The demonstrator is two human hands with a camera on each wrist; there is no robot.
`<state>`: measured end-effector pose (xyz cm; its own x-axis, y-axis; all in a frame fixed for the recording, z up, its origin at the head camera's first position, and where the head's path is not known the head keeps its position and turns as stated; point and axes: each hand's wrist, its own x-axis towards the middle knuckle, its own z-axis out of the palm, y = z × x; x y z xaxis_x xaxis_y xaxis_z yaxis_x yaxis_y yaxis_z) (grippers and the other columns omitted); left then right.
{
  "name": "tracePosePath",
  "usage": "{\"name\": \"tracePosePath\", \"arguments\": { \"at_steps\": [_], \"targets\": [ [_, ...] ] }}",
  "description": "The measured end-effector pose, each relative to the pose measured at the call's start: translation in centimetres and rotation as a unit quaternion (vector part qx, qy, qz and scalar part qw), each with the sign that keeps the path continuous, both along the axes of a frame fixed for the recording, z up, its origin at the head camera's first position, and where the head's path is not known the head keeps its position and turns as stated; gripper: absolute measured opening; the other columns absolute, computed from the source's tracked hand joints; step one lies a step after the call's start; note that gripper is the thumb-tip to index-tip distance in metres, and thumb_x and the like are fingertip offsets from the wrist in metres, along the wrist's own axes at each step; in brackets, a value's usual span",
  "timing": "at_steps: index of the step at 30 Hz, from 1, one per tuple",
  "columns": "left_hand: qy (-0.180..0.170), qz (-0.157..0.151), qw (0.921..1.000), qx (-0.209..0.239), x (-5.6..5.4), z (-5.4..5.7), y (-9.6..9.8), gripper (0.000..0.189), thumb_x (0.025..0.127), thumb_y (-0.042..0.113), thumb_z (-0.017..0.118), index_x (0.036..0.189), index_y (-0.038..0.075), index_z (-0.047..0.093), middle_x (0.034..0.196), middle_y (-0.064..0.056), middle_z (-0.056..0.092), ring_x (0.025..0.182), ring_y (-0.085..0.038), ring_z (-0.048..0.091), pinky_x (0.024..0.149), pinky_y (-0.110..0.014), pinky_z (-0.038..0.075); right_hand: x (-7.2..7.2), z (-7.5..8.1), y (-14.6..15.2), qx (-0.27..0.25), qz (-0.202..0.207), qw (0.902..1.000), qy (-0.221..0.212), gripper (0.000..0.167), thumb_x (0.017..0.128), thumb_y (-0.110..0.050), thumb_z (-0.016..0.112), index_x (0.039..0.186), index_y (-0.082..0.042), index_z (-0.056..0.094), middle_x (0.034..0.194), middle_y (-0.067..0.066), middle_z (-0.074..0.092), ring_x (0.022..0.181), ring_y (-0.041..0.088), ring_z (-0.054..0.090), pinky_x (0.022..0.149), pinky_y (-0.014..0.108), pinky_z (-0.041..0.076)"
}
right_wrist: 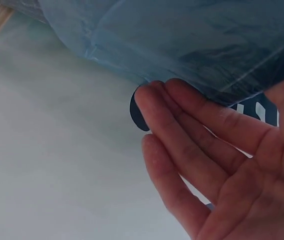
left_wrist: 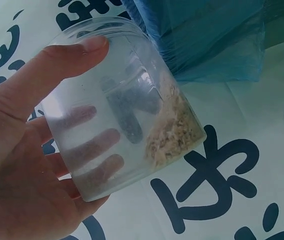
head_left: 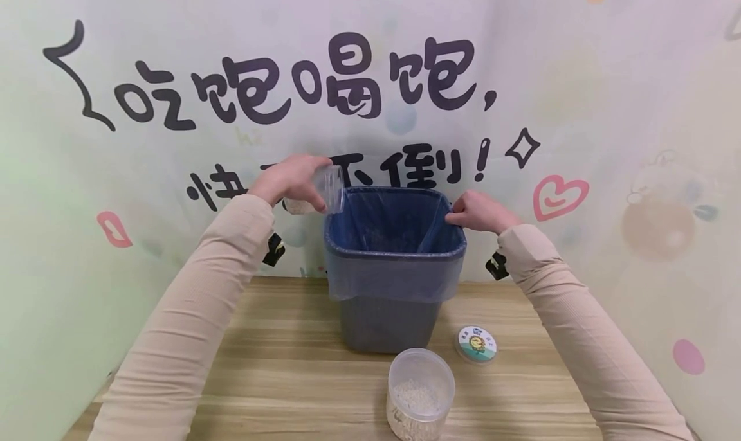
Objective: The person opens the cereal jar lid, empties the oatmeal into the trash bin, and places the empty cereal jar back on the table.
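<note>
A clear plastic jar is held in my left hand, thumb near its rim and fingers around its side. It is tilted to the right, with its mouth at the left rim of a dark trash bin. Pale brown flakes lie heaped in one lower corner of the jar. A translucent blue bag lines the bin and folds over its rim. At the bin's right rim, my right hand pinches the bag-covered edge, fingers below the fold; the thumb is mostly hidden in the right wrist view.
In front of the bin, a second clear jar stands upright without a lid, holding pale flakes. A round printed lid lies to its right on the wood-grain table. Behind the bin is a wall covering with large black lettering.
</note>
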<state>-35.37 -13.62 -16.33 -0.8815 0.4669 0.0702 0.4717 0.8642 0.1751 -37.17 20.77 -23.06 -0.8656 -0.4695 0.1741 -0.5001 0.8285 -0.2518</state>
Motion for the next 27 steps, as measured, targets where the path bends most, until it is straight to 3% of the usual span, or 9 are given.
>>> {"name": "tracePosePath", "arguments": {
  "at_steps": [13, 19, 27],
  "targets": [
    [-0.007, -0.007, 0.9995, -0.029, 0.1, 0.6, 0.9, 0.090, 0.070, 0.010, 0.080, 0.145, -0.005, 0.033, 0.143, -0.027, 0.040, 0.131, -0.039, 0.036, 0.109, -0.046, 0.028, 0.2, 0.1, 0.0, 0.000, -0.010, 0.9998, -0.016, 0.027, 0.087, -0.015, 0.058, 0.062, -0.007, 0.062, 0.053, -0.007, 0.043, 0.051, 0.011, 0.038, 0.052, 0.026, 0.031],
    [-0.010, -0.013, 0.9997, -0.018, 0.1, 0.6, 1.2, 0.087, 0.068, 0.008, 0.079, 0.143, -0.003, 0.037, 0.133, -0.025, 0.049, 0.119, -0.037, 0.045, 0.103, -0.046, 0.035, 0.4, 0.2, -0.2, 0.007, -0.015, 0.9997, -0.016, 0.028, 0.088, -0.016, 0.059, 0.061, -0.008, 0.061, 0.053, -0.006, 0.045, 0.051, 0.011, 0.040, 0.052, 0.026, 0.032],
    [-0.029, -0.004, 0.9991, -0.031, -0.1, 1.2, 1.6, 0.085, 0.069, 0.007, 0.080, 0.142, -0.002, 0.037, 0.133, -0.024, 0.049, 0.118, -0.037, 0.046, 0.102, -0.047, 0.036, 0.5, 0.4, -0.1, -0.009, 0.011, 0.9998, -0.017, 0.030, 0.087, -0.017, 0.057, 0.058, -0.009, 0.059, 0.053, -0.005, 0.046, 0.050, 0.010, 0.039, 0.050, 0.025, 0.031]
  ]
}}
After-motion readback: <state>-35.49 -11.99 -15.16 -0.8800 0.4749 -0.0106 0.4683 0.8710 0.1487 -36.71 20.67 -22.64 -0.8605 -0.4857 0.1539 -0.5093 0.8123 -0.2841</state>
